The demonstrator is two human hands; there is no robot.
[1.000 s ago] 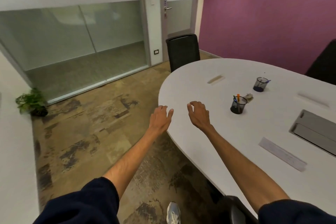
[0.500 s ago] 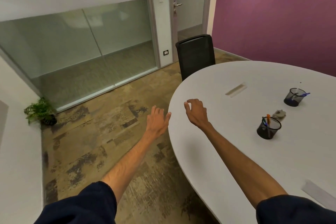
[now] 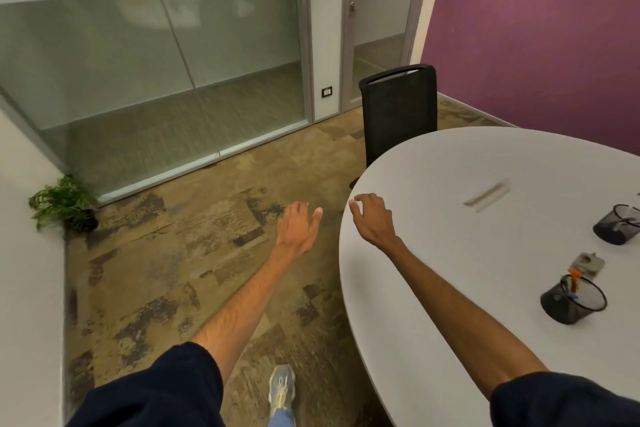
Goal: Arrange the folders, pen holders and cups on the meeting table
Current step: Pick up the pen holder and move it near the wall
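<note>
White tabletop [image 3: 450, 253] is filling the right side of the view, its rounded end pointing toward the door [image 3: 377, 28]. Right hand [image 3: 374, 218] is hovering over the rim, palm down. Its fingers are loosely curled w/ the thumb tip nr the index, holding nothing. Can't tell if it's touching the surface. Left hand [image 3: 298, 229] is hanging out over the floor [image 3: 173, 253], just beside the rim. Its fingers are fairly straight & close together, thumb out, also holding nothing. Both forearms are showing bare, w/ dark sleeves [image 3: 156, 392] bunching at the bottom of the view.

Two black mesh pen holders are standing upright on the tabletop, well apart from both hands. Near holder [image 3: 573, 302] is sitting by the right edge of the view, w/ an orange pen & a blue one sticking out. Far holder [image 3: 618, 224] is getting cut off by the frame edge, w/ sth blue inside. Small grey item [image 3: 588, 263] is lying btwn them, too blurred to ID. Narrow slot [image 3: 488, 196] is showing in the tabletop beyond, also blurred.

Black chair [image 3: 398, 114] is standing at the tabletop's far end, w/ a purple wall [image 3: 536, 28] running behind it. Frosted glass partition [image 3: 156, 62] is taking up the left. Potted plant [image 3: 62, 201] is sitting on the floor by the glass. One grey shoe [image 3: 281, 392] is showing on the floor at the bottom.
</note>
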